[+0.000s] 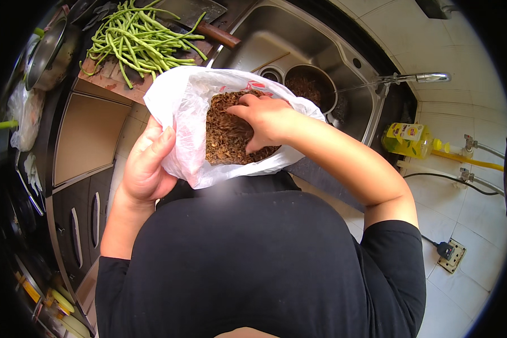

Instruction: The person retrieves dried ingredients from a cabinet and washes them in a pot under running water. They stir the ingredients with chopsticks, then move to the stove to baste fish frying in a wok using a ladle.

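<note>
One left hand (147, 166) grasping white bag (181, 121); right hand (266, 119) inside, splayed loosely over brown flakes (221, 135).

Most fingers of the left hand (145, 170) are hidden behind the bag (177, 155). Under the right hand (267, 121), the flakes (218, 132) blur around the fingers, too small to identify. Beyond these fingers, the bag's rim covers part of the pot (327, 87). Below them, a pale blur clouds the shirt (253, 236). Beyond the left fingers, the top edge crops the cleaver (196, 10).

Bright centre, bent edges, black rim
</note>
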`<state>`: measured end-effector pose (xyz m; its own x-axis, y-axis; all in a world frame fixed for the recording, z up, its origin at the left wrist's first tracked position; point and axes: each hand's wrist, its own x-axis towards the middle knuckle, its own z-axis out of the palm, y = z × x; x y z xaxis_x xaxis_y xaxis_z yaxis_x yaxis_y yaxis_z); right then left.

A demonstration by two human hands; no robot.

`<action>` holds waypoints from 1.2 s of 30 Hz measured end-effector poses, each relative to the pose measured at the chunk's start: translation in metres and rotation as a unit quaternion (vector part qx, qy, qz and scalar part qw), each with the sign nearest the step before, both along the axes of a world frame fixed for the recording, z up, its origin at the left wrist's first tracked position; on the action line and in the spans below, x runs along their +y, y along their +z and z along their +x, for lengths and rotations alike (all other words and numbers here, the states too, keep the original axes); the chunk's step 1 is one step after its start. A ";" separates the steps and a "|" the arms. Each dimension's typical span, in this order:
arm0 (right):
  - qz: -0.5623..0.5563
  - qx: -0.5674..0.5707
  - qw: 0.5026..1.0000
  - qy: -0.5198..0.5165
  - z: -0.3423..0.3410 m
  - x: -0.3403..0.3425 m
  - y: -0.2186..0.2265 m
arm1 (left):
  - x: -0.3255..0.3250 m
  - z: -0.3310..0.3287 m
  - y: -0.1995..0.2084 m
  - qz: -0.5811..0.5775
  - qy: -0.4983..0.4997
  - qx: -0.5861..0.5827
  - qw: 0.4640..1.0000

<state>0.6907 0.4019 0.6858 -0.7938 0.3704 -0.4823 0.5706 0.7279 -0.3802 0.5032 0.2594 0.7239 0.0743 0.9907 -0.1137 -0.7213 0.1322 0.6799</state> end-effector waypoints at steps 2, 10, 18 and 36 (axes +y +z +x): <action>-0.009 -0.034 0.999 -0.017 0.016 -0.006 -0.027 | -0.001 -0.001 0.000 -0.004 -0.001 -0.009 1.000; -0.199 0.104 0.955 -0.195 0.019 -0.017 -0.074 | -0.003 -0.004 -0.001 -0.021 -0.025 0.013 0.999; -0.001 0.137 0.987 -0.087 -0.007 -0.023 -0.044 | -0.005 -0.004 -0.001 -0.025 0.002 0.014 1.000; -0.073 0.158 0.985 0.005 -0.010 -0.008 -0.042 | -0.004 -0.007 -0.004 -0.042 0.007 0.018 0.999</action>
<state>0.6811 0.3943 0.6437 -0.9161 0.3066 -0.2586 0.4003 0.6583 -0.6376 0.4964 0.2550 0.7194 0.0547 0.9783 -0.1997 -0.6984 0.1804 0.6926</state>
